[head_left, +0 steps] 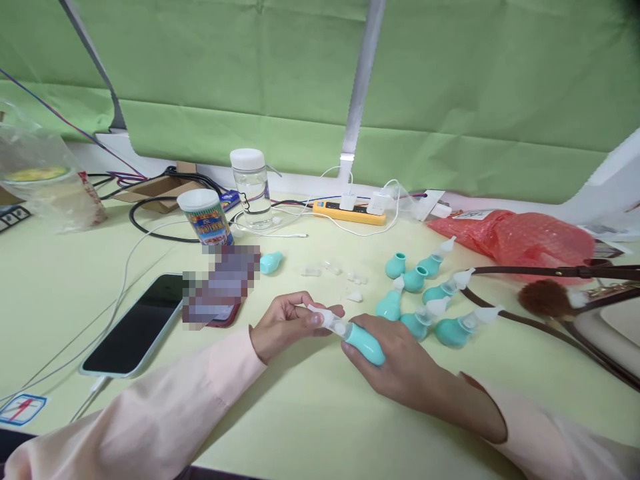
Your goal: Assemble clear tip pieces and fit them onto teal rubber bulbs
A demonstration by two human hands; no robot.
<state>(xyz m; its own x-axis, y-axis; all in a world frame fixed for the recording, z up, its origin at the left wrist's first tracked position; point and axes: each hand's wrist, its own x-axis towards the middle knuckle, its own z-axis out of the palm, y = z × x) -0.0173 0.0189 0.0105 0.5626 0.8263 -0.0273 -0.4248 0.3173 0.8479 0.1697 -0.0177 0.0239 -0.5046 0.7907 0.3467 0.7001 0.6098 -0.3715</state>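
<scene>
My right hand point(395, 357) is wrapped round the teal rubber bulb of a nasal aspirator point(367, 345), which lies tilted over the table. At its clear and white nozzle point(327, 317), my left hand point(290, 323) pinches the tip between thumb and fingers. Several teal aspirators point(453, 331) with white tips lie right of my hands, beside bare bulbs point(396, 265) with open necks. Another teal bulb point(271, 262) rests farther left. Small clear plastic parts point(333, 267) and a white tip point(355, 297) are scattered beyond my hands.
To the left lie a phone point(135, 327) on a cable and a second phone point(220, 293), partly blurred. Behind them stand a printed tub point(207, 220) and a water bottle point(253, 193). A yellow power strip point(350, 213), a red plastic bag point(525, 237) and a bag strap point(530, 272) are farther back.
</scene>
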